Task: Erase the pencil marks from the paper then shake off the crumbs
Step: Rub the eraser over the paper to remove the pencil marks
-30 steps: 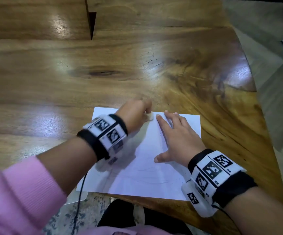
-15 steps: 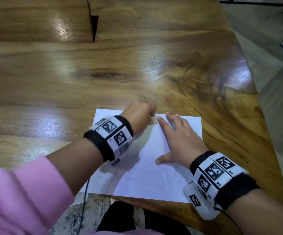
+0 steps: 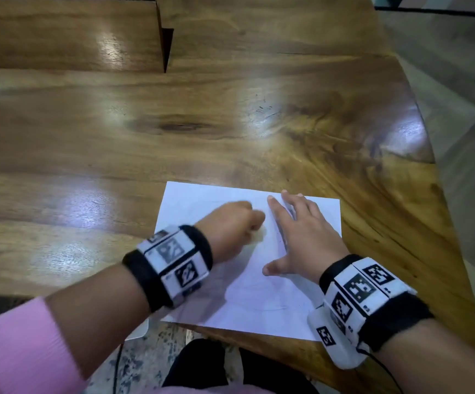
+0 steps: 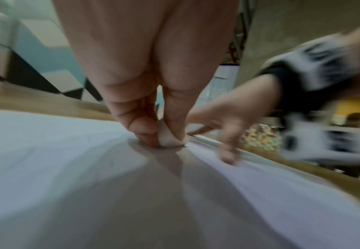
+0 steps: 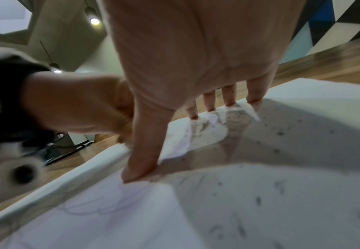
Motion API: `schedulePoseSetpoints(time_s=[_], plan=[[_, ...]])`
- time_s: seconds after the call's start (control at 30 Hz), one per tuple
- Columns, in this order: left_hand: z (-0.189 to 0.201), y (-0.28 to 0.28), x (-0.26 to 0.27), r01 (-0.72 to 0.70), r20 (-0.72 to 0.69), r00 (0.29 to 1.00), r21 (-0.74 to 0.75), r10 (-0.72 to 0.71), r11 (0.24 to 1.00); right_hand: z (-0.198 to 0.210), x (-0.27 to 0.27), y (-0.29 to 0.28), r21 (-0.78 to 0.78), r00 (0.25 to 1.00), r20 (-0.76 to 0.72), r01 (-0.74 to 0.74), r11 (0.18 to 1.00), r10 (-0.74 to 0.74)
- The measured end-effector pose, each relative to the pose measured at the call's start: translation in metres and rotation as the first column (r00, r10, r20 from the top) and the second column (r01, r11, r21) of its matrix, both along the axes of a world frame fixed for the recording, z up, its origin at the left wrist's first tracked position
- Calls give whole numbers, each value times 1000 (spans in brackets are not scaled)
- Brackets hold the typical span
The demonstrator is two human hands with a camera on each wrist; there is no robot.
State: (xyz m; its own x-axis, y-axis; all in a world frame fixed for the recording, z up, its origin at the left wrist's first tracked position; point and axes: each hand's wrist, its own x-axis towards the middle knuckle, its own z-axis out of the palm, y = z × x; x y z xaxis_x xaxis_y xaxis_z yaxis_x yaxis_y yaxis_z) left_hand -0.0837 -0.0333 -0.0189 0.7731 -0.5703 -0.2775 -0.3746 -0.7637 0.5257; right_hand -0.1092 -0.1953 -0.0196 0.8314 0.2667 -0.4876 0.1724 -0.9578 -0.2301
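Note:
A white sheet of paper (image 3: 261,297) with faint pencil curves lies at the near edge of the wooden table (image 3: 173,155). My left hand (image 3: 232,226) pinches a small pale eraser (image 4: 169,139) between thumb and fingers, its tip pressed on the paper (image 4: 46,151) near the sheet's middle. My right hand (image 3: 301,237) lies flat on the sheet's right part, fingers straight and spread, holding it down. In the right wrist view the fingers (image 5: 230,97) and thumb press the paper (image 5: 302,185), which is dotted with dark eraser crumbs (image 5: 279,134).
The table's curved right edge (image 3: 426,166) drops to a grey floor. A step in the tabletop (image 3: 165,44) rises at the far left. The paper's near edge overhangs the table above my lap (image 3: 202,362).
My left hand with the eraser has slid back toward me along the paper, from beside the right index fingertip to about the sheet's middle. The right hand stays pressed flat in place.

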Motion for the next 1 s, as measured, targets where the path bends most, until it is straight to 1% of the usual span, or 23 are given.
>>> schedulePoseSetpoints(time_s=[0.03, 0.1, 0.17, 0.27, 0.3, 0.33, 0.43, 0.47, 0.5, 0.53, 0.63, 0.67, 0.83, 0.9, 1.0], plan=[[1, 7, -15, 49, -16, 999, -8, -49, 999, 0, 0, 0, 1, 1000, 0, 2, 1000, -2], [-3, 15, -29, 88, -33, 996, -2, -88, 996, 0, 0, 0, 0, 1000, -4, 1, 1000, -1], [-1, 5, -15, 32, 6, 999, -9, -32, 999, 0, 0, 1, -10, 1000, -12, -3, 1000, 2], [2, -17, 17, -135, 21, 991, -18, 135, 991, -1, 0, 1, -4, 1000, -6, 8, 1000, -8], [2, -21, 22, -138, 20, 990, -13, 138, 990, -1, 0, 1, 3, 1000, -3, 13, 1000, -13], [2, -20, 19, -115, 10, 993, -8, 115, 993, -1, 0, 1, 9, 1000, -7, 20, 1000, -20], [2, -5, -13, 39, -40, 999, 46, -37, 998, 0, 1, 1, 4, 1000, -22, 22, 1000, -22], [1, 1, -22, 70, -57, 996, 46, -68, 996, 1, 1, 1, -2, 1000, -22, 20, 1000, -20], [0, 6, -25, 71, -64, 996, 30, -69, 997, 1, 0, 1, -7, 1000, -21, 20, 1000, -20], [0, 11, -22, 33, -61, 998, 8, -32, 999, 2, 0, 1, -10, 1000, -20, 21, 1000, -21], [-5, 20, 0, -200, -35, 980, -37, 198, 979, 4, 1, 7, -25, 999, -23, 35, 999, -36], [-7, 21, 3, -243, -26, 970, -51, 242, 969, 4, 1, 10, -37, 999, -24, 37, 999, -38], [-4, 20, 7, -291, -24, 957, -50, 290, 956, 3, 2, 18, -92, 999, -19, 44, 995, -46], [2, 14, 23, -318, 4, 948, -61, 319, 946, 3, 2, 18, -102, 999, -28, 40, 994, -43], [5, -2, 50, -282, 51, 958, -26, 283, 959, 1, 2, 18, -113, 999, -26, 33, 993, -36]])
